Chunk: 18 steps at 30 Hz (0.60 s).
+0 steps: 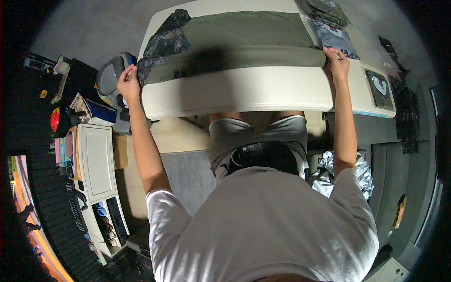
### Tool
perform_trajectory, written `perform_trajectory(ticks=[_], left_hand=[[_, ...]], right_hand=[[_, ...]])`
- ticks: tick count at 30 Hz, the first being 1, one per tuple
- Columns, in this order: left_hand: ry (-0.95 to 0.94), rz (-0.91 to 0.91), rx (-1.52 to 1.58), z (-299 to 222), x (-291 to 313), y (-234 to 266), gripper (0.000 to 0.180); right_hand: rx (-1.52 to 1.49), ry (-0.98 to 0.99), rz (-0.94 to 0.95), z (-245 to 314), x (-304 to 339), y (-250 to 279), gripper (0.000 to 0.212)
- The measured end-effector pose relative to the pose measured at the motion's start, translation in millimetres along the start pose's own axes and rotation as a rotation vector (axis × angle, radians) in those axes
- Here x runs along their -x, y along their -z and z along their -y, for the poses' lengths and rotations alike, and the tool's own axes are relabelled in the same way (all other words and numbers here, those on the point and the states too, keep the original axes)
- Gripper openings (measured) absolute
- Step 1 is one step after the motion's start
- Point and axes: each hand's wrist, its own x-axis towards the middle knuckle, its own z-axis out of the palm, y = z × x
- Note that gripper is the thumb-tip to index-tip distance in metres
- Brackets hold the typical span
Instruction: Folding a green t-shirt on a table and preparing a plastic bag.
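Note:
An olive-green cloth [249, 30] with a dark patterned section [167, 40] at its left end lies spread across a white table [235, 91]. Its near part forms a long band from side to side that looks folded over. My left hand [128, 84] pinches the near left corner, on the dark patterned section. At the opposite end, the fingers of my right hand [337, 65] close on the near right corner. Both arms reach wide apart. A dark shadow falls over the middle of the cloth and table.
Plastic-wrapped folded garments [334, 37] lie at the table's far right, beside a second white surface [369, 101] holding a dark packet [378, 88]. Left are a grey chair [110, 77] and a white cabinet [97, 162]. Silvery fabric [361, 174] is heaped low on the right.

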Motion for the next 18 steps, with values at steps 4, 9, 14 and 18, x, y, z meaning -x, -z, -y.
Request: perform_trajectory(ticks=[4, 9, 14, 18], left_hand=[[-0.231, 0.012, -0.013, -7.8, 13.6, 10.5, 0.023], [-0.132, 0.089, -0.135, -14.8, 32.2, 28.5, 0.023], [-0.151, 0.135, -0.162, -21.5, 32.8, 33.0, 0.022], [-0.424, 0.157, -0.431, -50.1, 44.2, 24.3, 0.026]], right_hand=[[0.1, -0.07, 0.019, 7.8, 20.2, 15.4, 0.02], [0.131, -0.032, 0.074, 3.3, 36.6, 37.3, 0.019], [0.151, 0.083, 0.153, -8.3, 36.0, 41.5, 0.017], [0.653, 0.464, 0.035, 2.7, 46.6, 31.4, 0.018]])
